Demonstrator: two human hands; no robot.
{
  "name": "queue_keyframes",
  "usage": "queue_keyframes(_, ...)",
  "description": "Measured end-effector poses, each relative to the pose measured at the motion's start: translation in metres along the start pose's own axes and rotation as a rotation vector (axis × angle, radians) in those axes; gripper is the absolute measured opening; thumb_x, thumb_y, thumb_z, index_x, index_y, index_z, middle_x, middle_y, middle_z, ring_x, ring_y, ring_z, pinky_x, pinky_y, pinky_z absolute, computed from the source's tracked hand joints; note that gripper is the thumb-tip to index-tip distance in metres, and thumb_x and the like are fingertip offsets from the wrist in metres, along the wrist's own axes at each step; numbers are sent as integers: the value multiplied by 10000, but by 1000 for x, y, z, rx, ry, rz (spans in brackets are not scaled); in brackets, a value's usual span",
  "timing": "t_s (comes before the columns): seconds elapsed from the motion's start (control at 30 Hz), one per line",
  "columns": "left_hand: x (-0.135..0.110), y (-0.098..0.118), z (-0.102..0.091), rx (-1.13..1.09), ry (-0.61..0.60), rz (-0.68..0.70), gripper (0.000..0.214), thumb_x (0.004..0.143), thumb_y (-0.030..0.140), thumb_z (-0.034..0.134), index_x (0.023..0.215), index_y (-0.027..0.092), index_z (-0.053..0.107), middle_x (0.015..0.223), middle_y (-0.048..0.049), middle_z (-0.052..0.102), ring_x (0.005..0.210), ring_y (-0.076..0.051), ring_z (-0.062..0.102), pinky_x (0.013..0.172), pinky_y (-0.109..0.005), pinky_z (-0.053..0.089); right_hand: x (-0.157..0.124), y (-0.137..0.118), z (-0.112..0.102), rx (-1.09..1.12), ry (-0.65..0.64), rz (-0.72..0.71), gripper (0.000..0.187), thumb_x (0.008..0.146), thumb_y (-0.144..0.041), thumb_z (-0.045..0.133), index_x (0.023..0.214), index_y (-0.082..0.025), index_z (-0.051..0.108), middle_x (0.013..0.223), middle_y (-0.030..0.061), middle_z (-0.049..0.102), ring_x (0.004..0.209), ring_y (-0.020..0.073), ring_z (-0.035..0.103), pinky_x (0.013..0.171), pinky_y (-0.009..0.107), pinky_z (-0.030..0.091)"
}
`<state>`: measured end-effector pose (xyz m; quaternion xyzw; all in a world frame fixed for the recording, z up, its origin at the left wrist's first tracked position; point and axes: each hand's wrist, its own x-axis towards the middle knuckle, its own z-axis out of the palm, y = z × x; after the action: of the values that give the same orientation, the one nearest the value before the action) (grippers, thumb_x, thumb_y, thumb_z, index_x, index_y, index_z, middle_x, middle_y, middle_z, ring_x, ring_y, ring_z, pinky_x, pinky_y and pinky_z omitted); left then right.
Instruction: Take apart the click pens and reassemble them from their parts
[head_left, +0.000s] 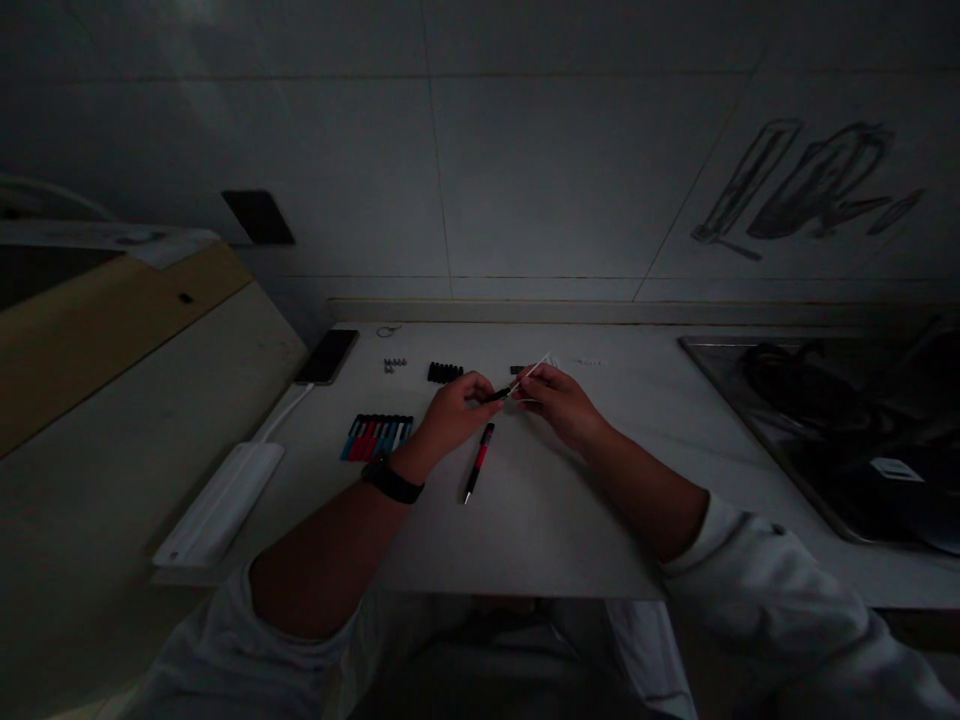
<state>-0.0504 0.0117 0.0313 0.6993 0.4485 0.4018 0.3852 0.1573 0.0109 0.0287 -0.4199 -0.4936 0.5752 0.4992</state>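
My left hand (pixel 463 402) pinches a small black pen part (pixel 498 396) between thumb and fingers. Close against it, my right hand (pixel 556 400) is closed on thin white sticks (pixel 541 364) that look like pen refills; their lower ends meet the black part. On the table just below lies a red and black pen (pixel 479 464). A row of red and blue pen barrels (pixel 377 438) is left of my left wrist. Behind my hands are a row of black pen grips (pixel 445 372), small silver pieces (pixel 394 364) and small black pieces (pixel 517 370).
On the left are a phone (pixel 331 357), a white power strip (pixel 223 505) and a slanted board (pixel 150 370). A small ring (pixel 388 331) lies near the wall. To the right is a metal-rimmed sink (pixel 780 455) with dark things in it. The light is dim.
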Motion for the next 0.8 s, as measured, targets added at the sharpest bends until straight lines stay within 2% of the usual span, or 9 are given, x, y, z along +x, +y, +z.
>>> queue_keyframes(0.1,0,-2,-2,-3,16,-7,195,817,296,758,918,200,621,945,-31,718,912,-176,687,858,-311,548,11,-8,-24,-174,89,-122,353,820,-567,710,1005,-273,646,1032,35,718,892,185,676,818,353,553)
queue_keyframes(0.23,0,-4,-5,-17,47,8,201,811,295,771,918,199,630,957,-39,718,920,-180,688,866,-321,544,28,-15,-71,-609,336,-320,379,862,-467,646,1178,-259,631,926,35,713,817,192,653,800,359,532)
queue_keyframes(0.33,1,-6,-7,-25,42,14,204,815,298,774,929,200,637,984,-46,724,943,-184,692,894,-332,546,32,-12,-95,-964,372,-259,330,881,-363,644,1187,-242,659,901,42,735,798,201,662,809,358,509)
queue_keyframes(0.43,1,-8,-7,-31,34,6,216,825,322,768,952,203,641,997,-51,729,958,-189,697,908,-341,550,32,-3,-101,-1198,320,-109,255,897,-310,640,1131,-233,706,939,67,767,818,218,686,800,349,502)
queue_keyframes(0.53,1,-7,-7,-34,42,-2,224,822,333,769,956,203,644,997,-52,732,956,-192,697,910,-345,552,33,5,-100,-1306,313,-31,254,903,-303,634,1128,-229,725,983,82,785,875,230,708,803,337,504)
queue_keyframes(0.8,1,-4,-9,-43,84,20,215,811,323,766,939,201,644,979,-40,720,933,-178,686,891,-324,541,41,12,-104,-1353,295,-25,265,924,-333,617,1123,-219,748,1039,97,793,935,239,718,827,338,509)
